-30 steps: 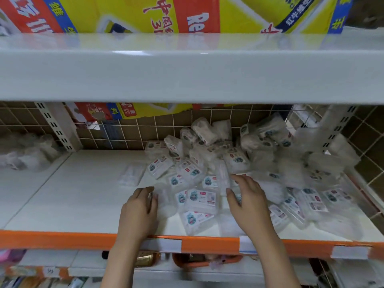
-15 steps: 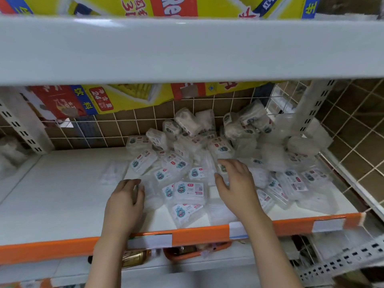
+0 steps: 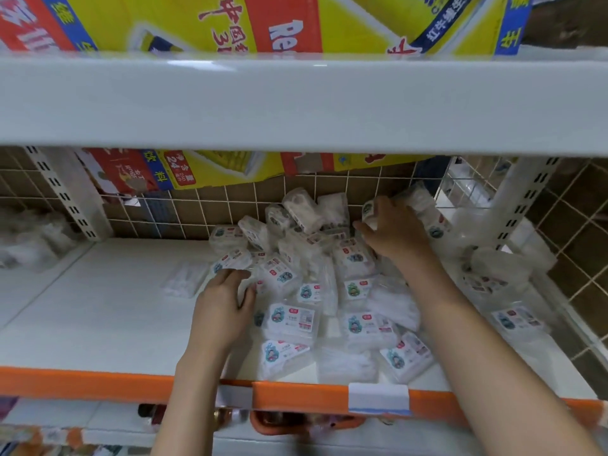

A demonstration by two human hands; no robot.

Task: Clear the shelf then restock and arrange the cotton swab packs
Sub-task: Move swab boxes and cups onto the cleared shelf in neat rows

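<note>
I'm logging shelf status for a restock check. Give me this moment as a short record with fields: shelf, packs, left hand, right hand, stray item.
shelf: white shelf with orange front edge
packs: cotton swab packs in a loose heap, right half
left hand: left hand at the heap's left edge, fingers relaxed on packs
right hand: right hand deep at the back, on top packs; grip unclear
stray item: single pack lying apart, left of the heap

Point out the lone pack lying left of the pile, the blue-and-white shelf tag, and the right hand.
lone pack point(image 3: 183, 284), head view, middle of its clear wrapper.
blue-and-white shelf tag point(image 3: 378, 397), head view, its white face.
right hand point(image 3: 393, 232), head view, back of the hand.
</note>
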